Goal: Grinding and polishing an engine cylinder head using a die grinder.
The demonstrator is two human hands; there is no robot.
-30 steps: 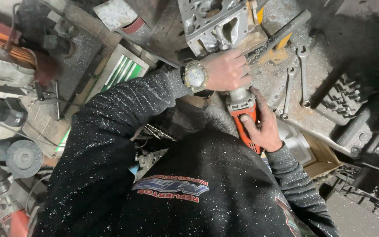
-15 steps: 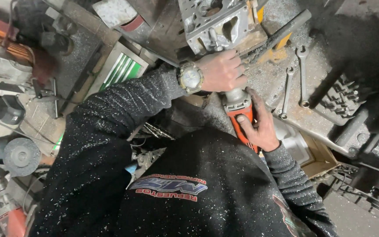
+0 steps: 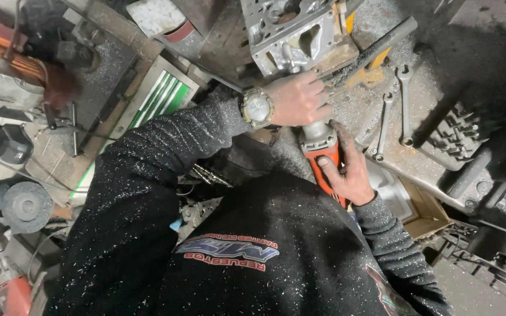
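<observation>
Head view shows your left hand and right hand both closed around the orange grinder at the metal casting; a loose grip could make it kick.

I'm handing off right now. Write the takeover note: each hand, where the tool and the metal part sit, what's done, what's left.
Left hand: closed around the front of the orange power tool, wristwatch on that wrist.
Right hand: holding the tool's orange body from the rear.
Tool nose points into the grey cast metal part on the bench.
Two wrenches lie to the right, untouched.
Done: metal dust covers bench and sleeves, so some grinding looks done.
Left: cannot tell how much; the contact spot is hidden by the left hand.
</observation>
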